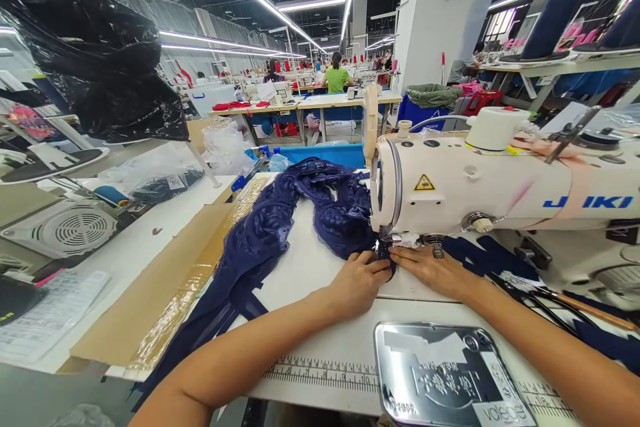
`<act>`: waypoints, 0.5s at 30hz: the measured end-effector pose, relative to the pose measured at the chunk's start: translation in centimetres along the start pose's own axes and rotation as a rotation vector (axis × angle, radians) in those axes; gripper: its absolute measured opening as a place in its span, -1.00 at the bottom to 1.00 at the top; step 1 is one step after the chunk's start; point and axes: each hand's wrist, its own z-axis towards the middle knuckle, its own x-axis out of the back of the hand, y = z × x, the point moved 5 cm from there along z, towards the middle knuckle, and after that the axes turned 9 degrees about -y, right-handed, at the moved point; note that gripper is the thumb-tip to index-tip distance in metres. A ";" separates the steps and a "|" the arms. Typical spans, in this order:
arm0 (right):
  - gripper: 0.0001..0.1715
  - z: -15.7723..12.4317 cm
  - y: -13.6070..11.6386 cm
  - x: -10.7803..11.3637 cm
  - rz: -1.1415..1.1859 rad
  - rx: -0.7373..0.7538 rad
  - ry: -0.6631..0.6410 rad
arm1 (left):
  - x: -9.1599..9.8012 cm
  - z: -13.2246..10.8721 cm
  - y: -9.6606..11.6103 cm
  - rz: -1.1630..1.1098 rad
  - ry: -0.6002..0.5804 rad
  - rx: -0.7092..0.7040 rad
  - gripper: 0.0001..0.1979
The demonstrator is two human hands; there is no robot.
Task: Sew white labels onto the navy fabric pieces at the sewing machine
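Observation:
Several joined navy lace bras (pixel 270 227) lie in a looped heap on the white table and trail over its front edge. One end of them sits at the needle area of a white sewing machine (pixel 440 180). My left hand (pixel 361 281) is closed on the navy cloth just in front of the presser foot, fingers bent over it. My right hand (pixel 433 271) lies from the other side with fingers stretched out flat, their tips touching the same cloth. The cloth under the fingertips is mostly hidden.
A metal tin lid (pixel 450 373) lies by the printed ruler at the front edge. Black-handled scissors (pixel 535 300) and navy pieces (pixel 485 253) are on the right. Cardboard (pixel 175 280) covers the left side. A black plastic bag (pixel 95 53) hangs upper left. A person in green (pixel 336 75) sits far ahead.

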 end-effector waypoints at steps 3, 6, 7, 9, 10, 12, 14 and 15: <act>-0.47 -0.1 0.1 -0.4 0.026 -0.023 -0.009 | -0.1 0.1 0.0 0.006 0.000 0.011 -0.65; -0.45 -0.1 0.0 -0.7 0.027 -0.039 -0.015 | -0.3 0.2 -0.1 0.015 0.005 0.027 -0.66; -0.44 -0.1 0.0 -0.7 0.025 -0.049 -0.015 | -0.3 0.3 -0.1 0.018 0.008 0.031 -0.66; -0.43 -0.1 0.0 -0.6 0.016 -0.070 -0.015 | -0.3 0.3 0.0 0.028 0.012 0.039 -0.67; -0.42 0.0 0.0 -0.4 0.008 -0.075 -0.011 | -0.3 0.4 0.0 0.035 0.014 0.043 -0.67; -0.42 0.1 0.0 0.1 -0.007 -0.070 0.013 | -0.3 0.5 0.0 0.048 0.020 0.052 -0.67; -0.42 0.1 0.0 0.6 -0.012 -0.061 0.054 | -0.3 0.6 0.0 0.061 0.029 0.062 -0.68; -0.41 0.2 0.0 0.8 -0.008 -0.057 0.073 | -0.3 0.7 0.0 0.066 0.033 0.065 -0.68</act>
